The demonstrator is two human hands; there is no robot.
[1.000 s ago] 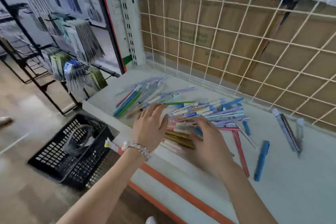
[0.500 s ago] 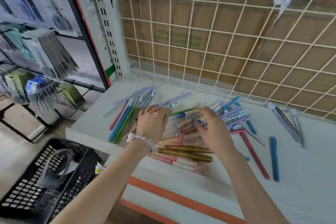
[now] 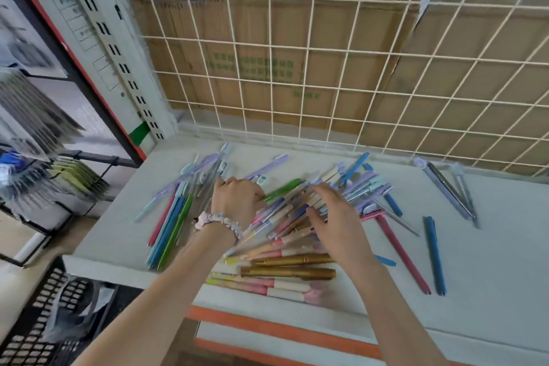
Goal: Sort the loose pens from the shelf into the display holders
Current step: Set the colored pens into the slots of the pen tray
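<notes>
A heap of loose pens (image 3: 297,217) in many colours lies on the white shelf (image 3: 490,291). Two gold pens (image 3: 288,272) and pink-and-cream pens (image 3: 267,288) lie at the heap's near edge. My left hand (image 3: 236,200), with a bead bracelet on the wrist, rests on the heap's left side, fingers curled down among the pens; what they grip is hidden. My right hand (image 3: 335,214) lies flat on the heap's middle with fingers spread. Pen display racks (image 3: 35,140) hang at the far left.
A blue pen (image 3: 435,255) and a red pen (image 3: 401,252) lie apart on the right, grey pens (image 3: 448,190) further back. A wire grid (image 3: 326,68) backs the shelf, cardboard behind it. A black basket (image 3: 38,327) sits on the floor at lower left.
The view has swung right and closer to the shelf. Both hands have moved further onto the heap, the left curling its fingers into the pens, the right spreading over the middle.
</notes>
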